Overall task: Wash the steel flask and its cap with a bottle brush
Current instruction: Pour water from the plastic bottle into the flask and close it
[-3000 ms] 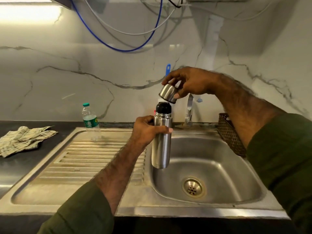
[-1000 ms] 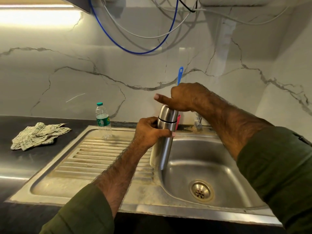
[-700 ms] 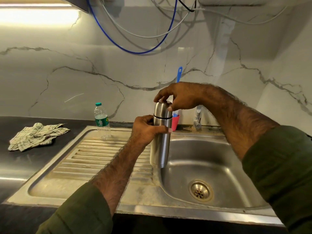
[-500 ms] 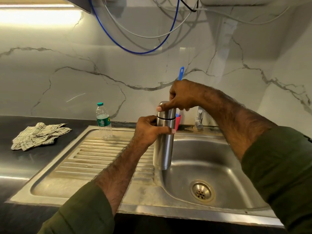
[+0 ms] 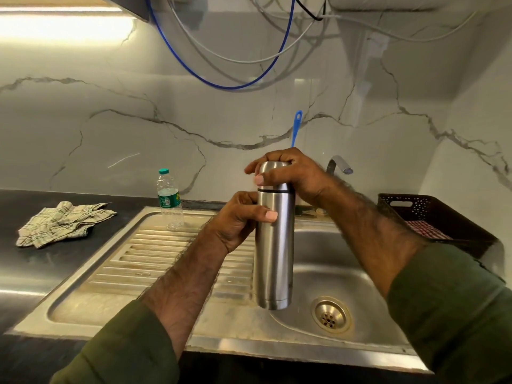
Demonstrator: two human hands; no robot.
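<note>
- Back on goes the cap [image 5: 273, 173]: three seconds ago my right hand [image 5: 297, 176] held it clear of the black stopper; now it sits on the neck, my fingers curled over its top and thumb pressed on its front.
- My left hand [image 5: 239, 218] wraps the steel flask [image 5: 274, 245] just below the cap's seam, holding it upright above the sink [image 5: 346, 273] beside the drain [image 5: 331, 315].
- Blue brush handle [image 5: 296, 128] stands behind my right hand against the wall.
- Dark basket [image 5: 432, 214] on the right holds red checked cloth.
- Water bottle [image 5: 169, 199] stands on the drainboard; I cannot tell its contents.
</note>
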